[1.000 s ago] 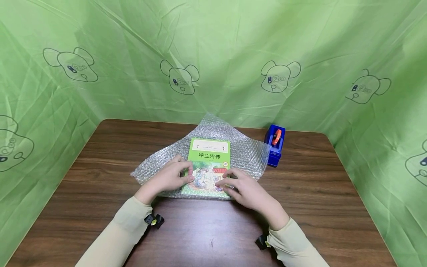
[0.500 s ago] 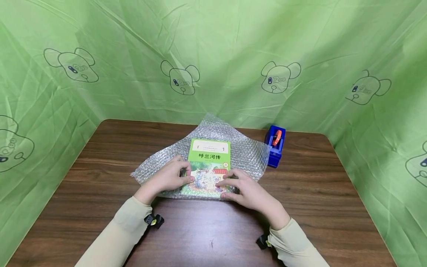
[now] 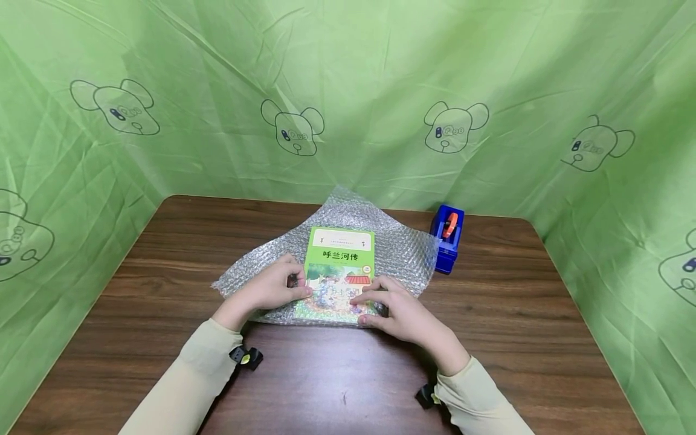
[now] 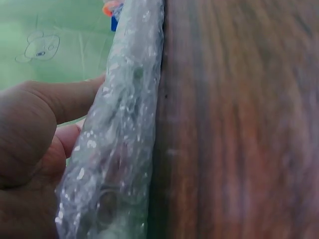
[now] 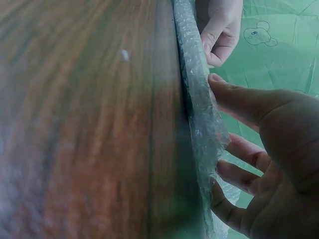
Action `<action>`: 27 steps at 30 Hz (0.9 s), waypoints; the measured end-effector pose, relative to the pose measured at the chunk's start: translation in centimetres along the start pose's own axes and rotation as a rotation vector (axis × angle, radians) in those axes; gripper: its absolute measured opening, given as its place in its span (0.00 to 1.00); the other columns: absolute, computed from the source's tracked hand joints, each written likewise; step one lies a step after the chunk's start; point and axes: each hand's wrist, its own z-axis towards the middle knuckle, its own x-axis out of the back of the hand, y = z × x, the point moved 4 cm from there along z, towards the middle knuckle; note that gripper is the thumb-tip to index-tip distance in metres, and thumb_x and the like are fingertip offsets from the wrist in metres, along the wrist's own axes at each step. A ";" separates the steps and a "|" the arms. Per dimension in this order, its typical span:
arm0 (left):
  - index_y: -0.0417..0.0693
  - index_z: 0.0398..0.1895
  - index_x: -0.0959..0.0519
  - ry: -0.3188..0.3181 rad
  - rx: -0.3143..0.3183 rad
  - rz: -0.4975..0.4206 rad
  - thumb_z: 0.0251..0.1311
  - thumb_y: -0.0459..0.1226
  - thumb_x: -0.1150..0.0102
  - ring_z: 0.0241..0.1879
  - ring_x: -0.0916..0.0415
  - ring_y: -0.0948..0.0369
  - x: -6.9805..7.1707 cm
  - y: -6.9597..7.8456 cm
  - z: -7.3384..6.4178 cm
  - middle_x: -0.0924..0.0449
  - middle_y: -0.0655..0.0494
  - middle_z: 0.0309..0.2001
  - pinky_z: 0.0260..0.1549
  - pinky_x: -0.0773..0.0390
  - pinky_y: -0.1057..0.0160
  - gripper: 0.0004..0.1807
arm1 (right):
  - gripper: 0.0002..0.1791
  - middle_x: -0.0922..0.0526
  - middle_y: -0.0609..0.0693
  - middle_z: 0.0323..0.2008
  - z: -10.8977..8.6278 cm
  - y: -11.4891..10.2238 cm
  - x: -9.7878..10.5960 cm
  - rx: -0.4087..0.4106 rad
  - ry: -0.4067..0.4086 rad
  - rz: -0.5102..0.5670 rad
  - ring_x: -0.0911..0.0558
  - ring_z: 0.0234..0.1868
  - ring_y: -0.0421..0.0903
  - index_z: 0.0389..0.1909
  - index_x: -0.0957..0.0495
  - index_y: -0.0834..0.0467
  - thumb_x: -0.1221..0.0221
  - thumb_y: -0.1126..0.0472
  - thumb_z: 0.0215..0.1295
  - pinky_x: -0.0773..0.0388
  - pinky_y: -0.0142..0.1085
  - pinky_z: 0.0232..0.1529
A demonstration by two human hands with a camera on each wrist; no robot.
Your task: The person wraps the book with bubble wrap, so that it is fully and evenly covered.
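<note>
A green book (image 3: pixel 341 255) with a picture cover lies face up on a sheet of bubble wrap (image 3: pixel 399 251). The near part of the wrap is folded over the lower half of the cover. At the book's left side my left hand (image 3: pixel 267 289) rests on the wrap, its thumb touching the cover's left border. My right hand (image 3: pixel 399 309) lies at the lower right, spread fingers and thumb touching the wrapped book. The left wrist view shows the fold (image 4: pixel 117 129) close up, with the thumb against it. In the right wrist view several fingertips (image 5: pixel 224 204) touch the wrap.
A blue tape dispenser (image 3: pixel 449 240) with an orange roll stands to the right, touching or nearly touching the wrap's right corner. The brown wooden table (image 3: pixel 516 314) is enclosed by green cloth (image 3: pixel 375 72) at the back and sides.
My left hand has shifted slightly left along the book's edge. The right thumb has moved a little nearer the front fold. Book and wrap stay nearly in place.
</note>
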 end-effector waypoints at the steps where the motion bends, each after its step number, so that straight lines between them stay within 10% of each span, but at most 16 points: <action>1: 0.54 0.26 0.24 -0.002 -0.004 -0.005 0.67 0.40 0.24 0.37 0.30 0.57 0.1 0.0 0.0 0.27 0.53 0.41 0.39 0.26 0.57 0.17 | 0.20 0.19 0.43 0.54 0.0 0.1 0.0 -0.003 0.000 0.005 0.22 0.57 0.45 0.59 0.10 0.44 0.23 0.49 0.67 0.23 0.50 0.60; 14: 0.46 0.51 0.18 -0.060 0.032 0.009 0.79 0.46 0.37 0.31 0.22 0.60 3.9 0.2 0.1 0.14 0.52 0.43 0.36 0.18 0.54 0.13 | 0.19 0.20 0.42 0.50 0.6 -0.3 -0.5 -0.017 0.003 0.041 0.23 0.57 0.43 0.57 0.09 0.43 0.22 0.51 0.66 0.24 0.49 0.61; 19: 0.41 0.63 0.23 0.075 0.109 0.053 0.80 0.48 0.40 0.41 0.17 0.54 5.5 0.1 3.5 0.15 0.45 0.47 0.44 0.15 0.48 0.22 | 0.19 0.20 0.41 0.50 0.4 -0.3 -0.6 -0.029 -0.005 0.038 0.24 0.57 0.43 0.58 0.09 0.42 0.23 0.50 0.66 0.24 0.49 0.62; 27: 0.40 0.73 0.31 0.176 0.110 -0.117 0.80 0.47 0.42 0.70 0.26 0.45 5.7 -2.0 9.4 0.24 0.42 0.68 0.68 0.25 0.41 0.28 | 0.19 0.20 0.43 0.49 0.0 -0.1 -0.3 -0.045 0.005 0.042 0.24 0.56 0.44 0.58 0.09 0.43 0.23 0.51 0.66 0.25 0.50 0.61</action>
